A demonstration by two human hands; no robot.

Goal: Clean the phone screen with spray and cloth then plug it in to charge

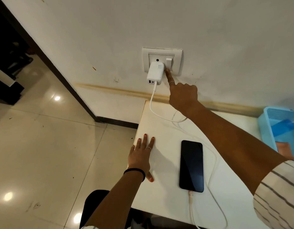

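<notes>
Evidently charging is nearly set up: the phone (191,166) lies face up on the table (166,129), its cable (214,171) looping up to the charger (155,73). Just right of the charger, the right hand (183,95) curls its fingers, forefinger pressing the switch (169,63). Left of the phone, the left hand (141,156) rests flat, fingers spread, likely as a brace.
</notes>
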